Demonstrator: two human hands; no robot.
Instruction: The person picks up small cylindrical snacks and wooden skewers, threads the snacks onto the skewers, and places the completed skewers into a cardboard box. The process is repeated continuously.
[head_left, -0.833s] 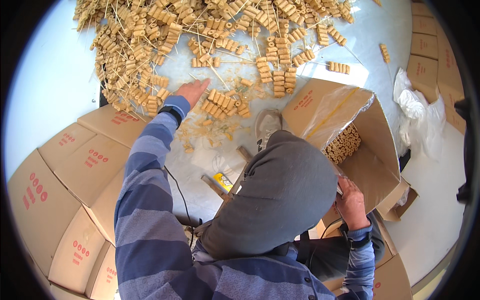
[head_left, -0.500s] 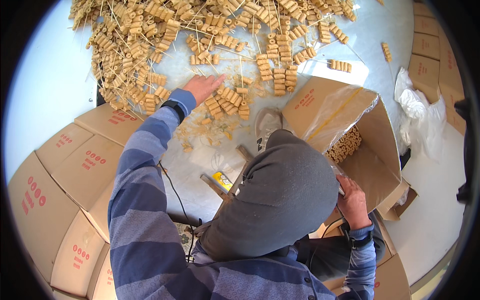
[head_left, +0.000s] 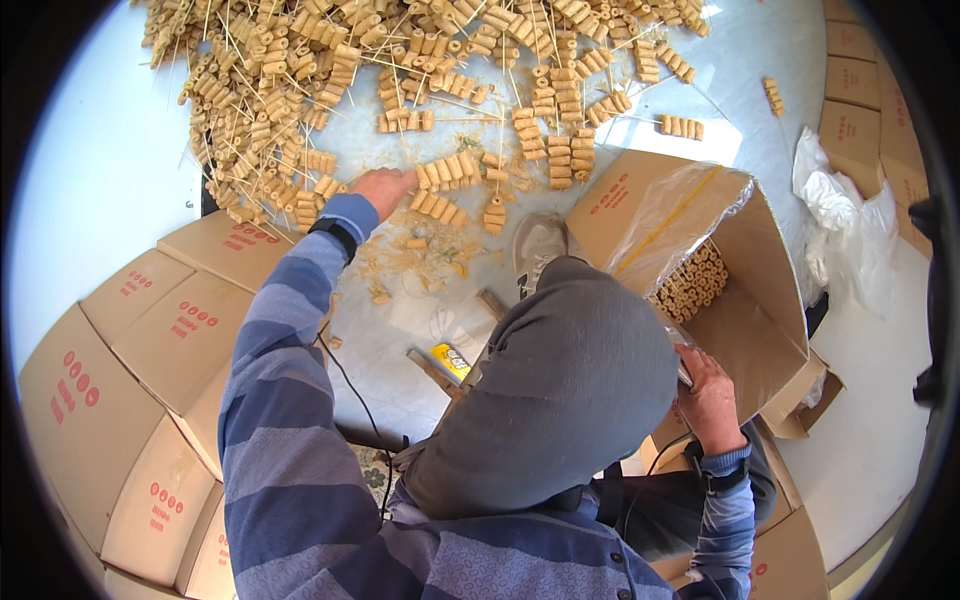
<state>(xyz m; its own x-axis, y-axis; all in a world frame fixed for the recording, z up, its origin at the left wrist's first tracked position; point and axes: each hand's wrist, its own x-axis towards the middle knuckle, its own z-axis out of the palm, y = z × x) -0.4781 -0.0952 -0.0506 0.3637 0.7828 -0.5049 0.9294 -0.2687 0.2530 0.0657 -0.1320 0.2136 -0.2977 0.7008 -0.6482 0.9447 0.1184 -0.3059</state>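
While the right hand [head_left: 710, 402] stays put at the box [head_left: 760, 275], the left hand [head_left: 381, 191] has changed. Half a second ago its fingers reached out over the small cluster on the floor [head_left: 365, 320]; now it's back to the left. Left grip: pinching the left end of the top skewer [head_left: 447, 171], fingertips against the rolls; stick end hidden. That skewer now angles up to the right and sits apart from the lower skewer [head_left: 438, 208]. A short piece [head_left: 494, 214] stands separate on the right; earlier it was bunched with the rest. Right grip: fingers curled, can't tell what they pinch. Pile [head_left: 270, 90] and packed rolls [head_left: 690, 283] in the box look unchanged.
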